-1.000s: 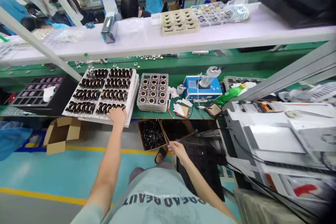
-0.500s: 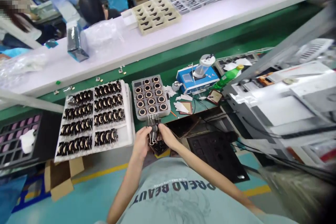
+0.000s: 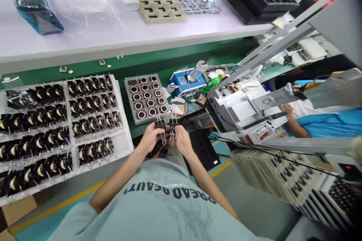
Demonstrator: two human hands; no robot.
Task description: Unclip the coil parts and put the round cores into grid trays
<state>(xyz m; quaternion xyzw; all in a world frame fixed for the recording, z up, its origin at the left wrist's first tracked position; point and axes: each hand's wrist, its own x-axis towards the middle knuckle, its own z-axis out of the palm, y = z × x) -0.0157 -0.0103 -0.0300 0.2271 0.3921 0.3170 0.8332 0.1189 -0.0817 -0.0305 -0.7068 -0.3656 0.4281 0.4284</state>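
Note:
My left hand (image 3: 152, 136) is closed on a black binder clip (image 3: 160, 125) with wire handles. A second black binder clip (image 3: 173, 123) is in the fingers of my right hand (image 3: 183, 141). The clips stand side by side, with a small dark part between them that my fingers mostly hide. Just beyond both hands lies a clear compartment tray (image 3: 126, 94) of round, gold-rimmed black parts. Farther left, a white foam tray (image 3: 124, 141) carries rows of dark parts with binder clips on them.
Right of the compartment tray stand a blue box-shaped device (image 3: 181, 81) and a green bottle (image 3: 212, 84). A grey machine (image 3: 223, 99) and a co-worker's blue sleeve (image 3: 325, 124) are farther right. Along the back, a white shelf (image 3: 93, 41) bears a cream compartment tray (image 3: 164, 17).
My view has swung to the right, so the trays sit farther left. The two binder clips, overlapping before, now show apart, one at each hand.

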